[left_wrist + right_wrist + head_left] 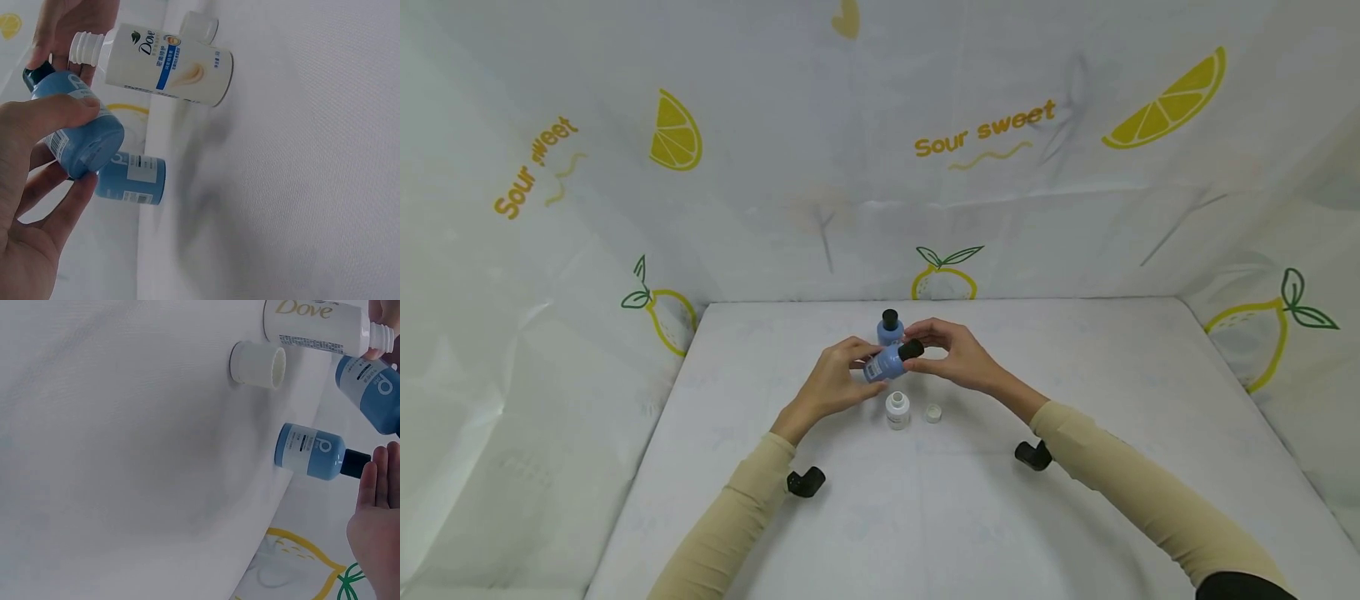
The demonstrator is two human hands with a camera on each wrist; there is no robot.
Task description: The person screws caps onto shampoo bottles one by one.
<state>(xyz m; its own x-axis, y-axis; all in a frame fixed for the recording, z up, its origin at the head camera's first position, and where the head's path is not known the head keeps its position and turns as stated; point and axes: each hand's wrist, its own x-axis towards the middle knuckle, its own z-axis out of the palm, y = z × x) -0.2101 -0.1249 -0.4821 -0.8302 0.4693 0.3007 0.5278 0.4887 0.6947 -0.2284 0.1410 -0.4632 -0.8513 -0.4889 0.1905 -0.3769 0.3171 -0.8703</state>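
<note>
My left hand (841,377) holds a blue bottle (94,140) with a black cap (912,349), tilted with the cap toward the right. In the left wrist view the thumb lies across its side and the fingertips are under its base. My right hand (957,357) is at the cap, thumb against it, its other fingers (367,484) extended. Behind the held bottle stands a second blue bottle (312,452), its black cap on. Nearer the body, an uncapped white Dove bottle (897,411) stands upright with its threaded neck showing. A white cap (257,365) sits beside it.
A white cloth covers the table (865,533), and lemon-printed sheeting (760,208) hangs behind and at both sides. Black wrist-camera mounts (807,482) stick out from the inner side of each beige sleeve (730,517).
</note>
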